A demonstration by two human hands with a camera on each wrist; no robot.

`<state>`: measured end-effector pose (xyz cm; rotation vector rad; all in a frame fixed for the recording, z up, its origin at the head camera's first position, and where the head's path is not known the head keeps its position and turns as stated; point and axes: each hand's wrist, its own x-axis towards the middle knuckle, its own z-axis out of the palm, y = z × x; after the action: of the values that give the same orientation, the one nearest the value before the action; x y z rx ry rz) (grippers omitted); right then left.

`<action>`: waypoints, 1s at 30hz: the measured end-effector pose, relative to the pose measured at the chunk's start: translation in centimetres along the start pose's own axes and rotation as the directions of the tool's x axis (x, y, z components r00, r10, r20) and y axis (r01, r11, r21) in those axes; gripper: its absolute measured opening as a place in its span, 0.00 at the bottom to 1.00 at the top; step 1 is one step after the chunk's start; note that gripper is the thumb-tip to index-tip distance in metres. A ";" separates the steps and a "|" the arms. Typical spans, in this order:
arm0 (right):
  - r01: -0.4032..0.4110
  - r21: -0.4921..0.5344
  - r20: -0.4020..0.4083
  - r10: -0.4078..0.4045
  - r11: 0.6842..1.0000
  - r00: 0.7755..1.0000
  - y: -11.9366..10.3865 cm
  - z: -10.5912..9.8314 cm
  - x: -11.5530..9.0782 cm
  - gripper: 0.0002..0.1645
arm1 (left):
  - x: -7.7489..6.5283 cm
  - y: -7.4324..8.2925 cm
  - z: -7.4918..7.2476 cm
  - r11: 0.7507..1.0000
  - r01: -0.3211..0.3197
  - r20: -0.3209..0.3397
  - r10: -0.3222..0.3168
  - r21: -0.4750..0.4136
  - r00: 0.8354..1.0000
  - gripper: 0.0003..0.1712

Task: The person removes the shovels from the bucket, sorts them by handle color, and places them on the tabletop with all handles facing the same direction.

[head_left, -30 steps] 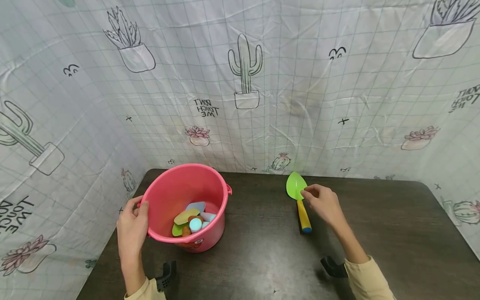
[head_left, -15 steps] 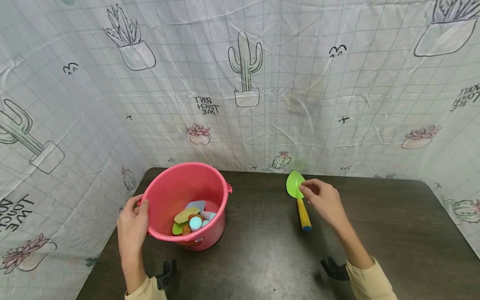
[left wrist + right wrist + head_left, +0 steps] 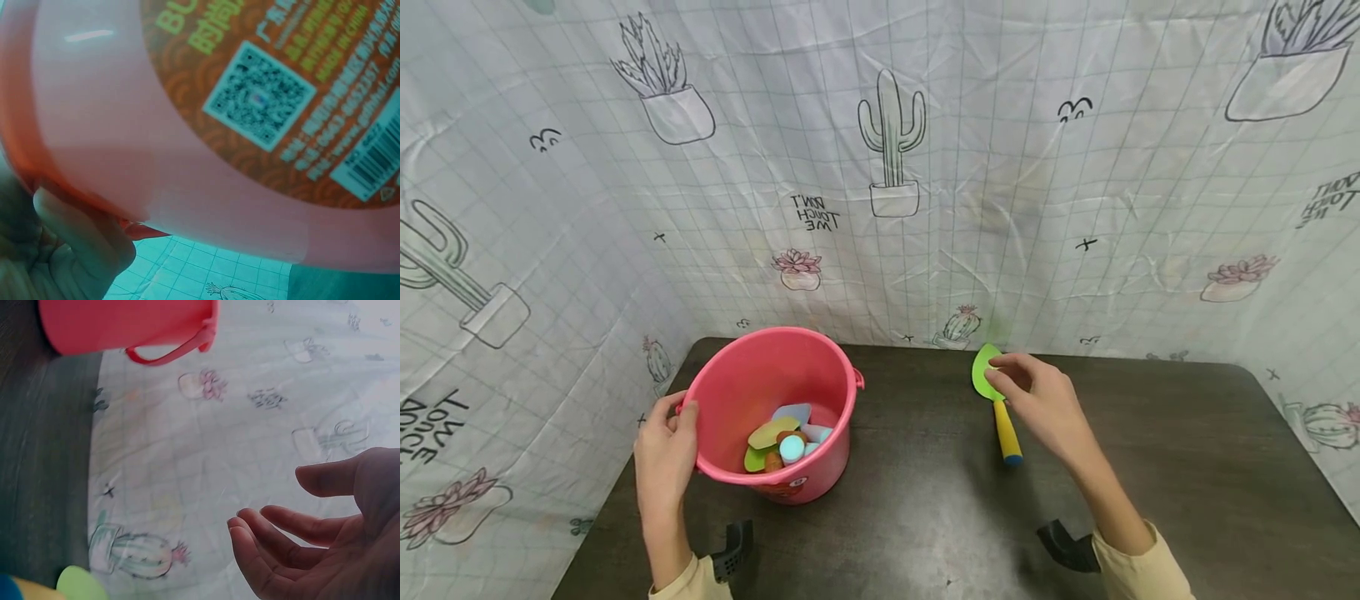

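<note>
Left hand: The left hand [image 3: 666, 454] grips the left side of the bucket's rim, its thumb over the near part and its fingers curled around the outside; the left wrist view shows the thumb lying against the pink plastic.
Left forearm: It rises from the lower edge of the head view, a beige sleeve [image 3: 692, 583] below the wrist and a black mount [image 3: 735, 552] on its inner side.
Pink bucket: The bucket [image 3: 741, 375] sits on the left part of the dark table [image 3: 910, 425], mouth upward. A printed label [image 3: 181, 81] with a QR code marks its outside, and a pink handle [image 3: 178, 352] hangs at its side.
Toy pieces: Inside lie a yellow oblong piece [image 3: 773, 432], a pale blue piece [image 3: 795, 412], and others in green, brown and light blue.
Toy trowel: The trowel [image 3: 1004, 425] lies right of the bucket, well apart from it, green blade towards the patterned cloth [image 3: 985, 183], yellow handle with its blue end towards the person.
Right hand: The right hand [image 3: 1043, 404] hovers over the trowel's blade, holding nothing; its thumb stands apart from the gently bent fingers.
Right forearm: It slants in from the lower right, in a matching sleeve.
</note>
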<state>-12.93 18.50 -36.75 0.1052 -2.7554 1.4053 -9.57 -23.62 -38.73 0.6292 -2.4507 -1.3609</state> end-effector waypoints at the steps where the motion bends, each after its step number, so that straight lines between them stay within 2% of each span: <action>1: 0.009 0.000 0.002 -0.009 1.000 1.000 -0.3 0.0 0.0 0.25 | 0.0 0.0 0.0 1.000 0.000 0.000 0.000 0.001 1.000 0.28; 7: 0.044 -0.001 -0.002 -0.044 0.999 0.999 -1.9 0.1 -0.2 0.23 | 0.1 0.0 0.1 1.000 -0.002 -0.001 0.002 -0.004 1.000 0.28; 14: 0.052 0.051 0.005 -0.052 0.997 0.999 -2.8 0.4 -0.2 0.22 | 0.2 0.0 0.2 1.000 0.004 0.018 -0.003 -0.010 1.000 0.29; 20: 0.098 0.098 0.024 -0.101 0.990 0.995 -4.0 1.3 0.1 0.21 | 0.2 -0.1 0.0 1.000 0.003 0.001 -0.003 0.005 1.000 0.29; 30: 0.115 0.146 0.028 -0.120 0.983 0.992 -4.5 2.1 0.0 0.18 | 0.3 -0.2 0.0 1.000 -0.006 0.014 0.006 0.001 1.000 0.28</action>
<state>-12.63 14.17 -34.36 0.2973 -2.6236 1.5847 -9.81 -23.84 -38.92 0.6140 -2.4625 -1.3661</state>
